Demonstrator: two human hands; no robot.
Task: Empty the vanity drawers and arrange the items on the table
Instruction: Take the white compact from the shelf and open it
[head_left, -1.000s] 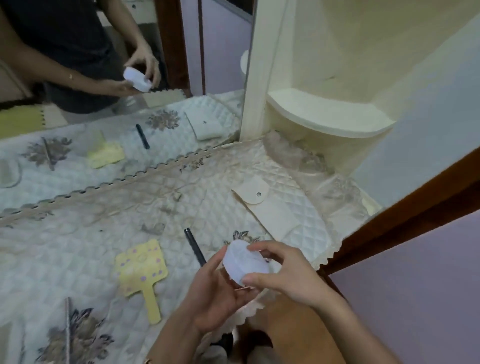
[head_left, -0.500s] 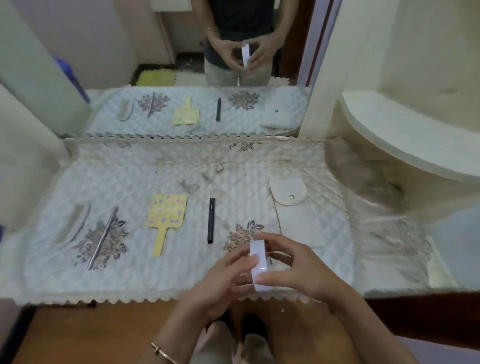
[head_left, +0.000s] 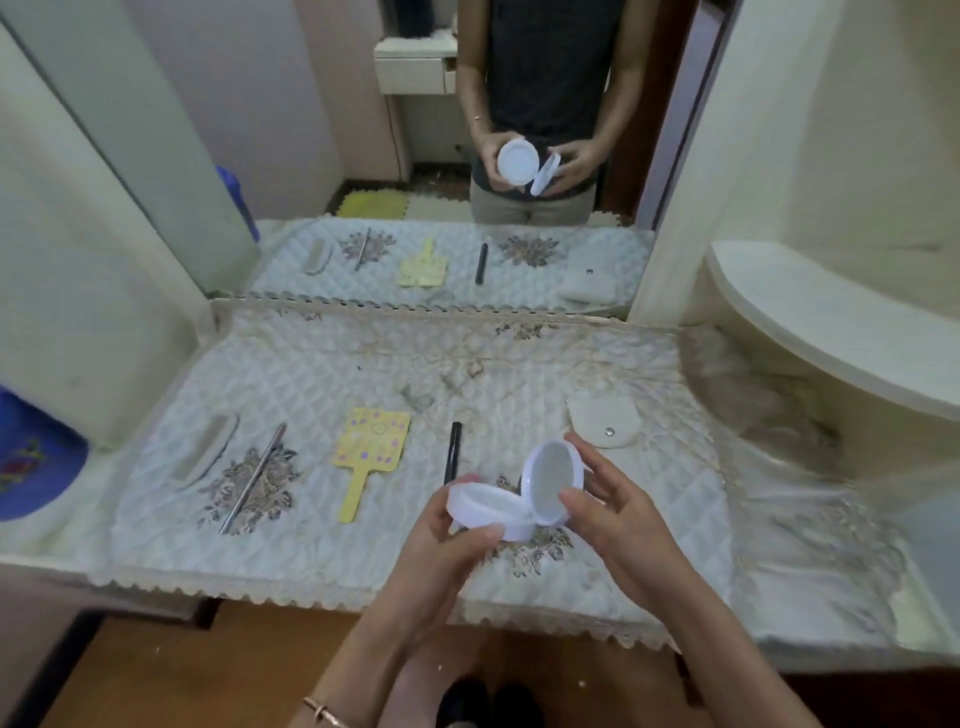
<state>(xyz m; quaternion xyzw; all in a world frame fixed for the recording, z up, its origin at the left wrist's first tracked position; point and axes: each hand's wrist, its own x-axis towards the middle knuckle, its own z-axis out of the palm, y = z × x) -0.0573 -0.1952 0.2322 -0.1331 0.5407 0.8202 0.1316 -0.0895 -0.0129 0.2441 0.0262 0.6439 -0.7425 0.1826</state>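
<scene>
White round compact (head_left: 511, 501) hinged open, lid tilted upright, above the table's (head_left: 311, 374) front edge; yellow hand mirror (head_left: 370, 452) flat mid-table, handle toward front edge; black pencil (head_left: 452, 452) just right; snap-flap white pouch (head_left: 605, 423) farther right.

Both hands (head_left: 524, 530) hold an opened white compact (head_left: 511, 496) above the table (head_left: 322, 374)

No readable text anywhere (labels, brands, numbers).
</scene>
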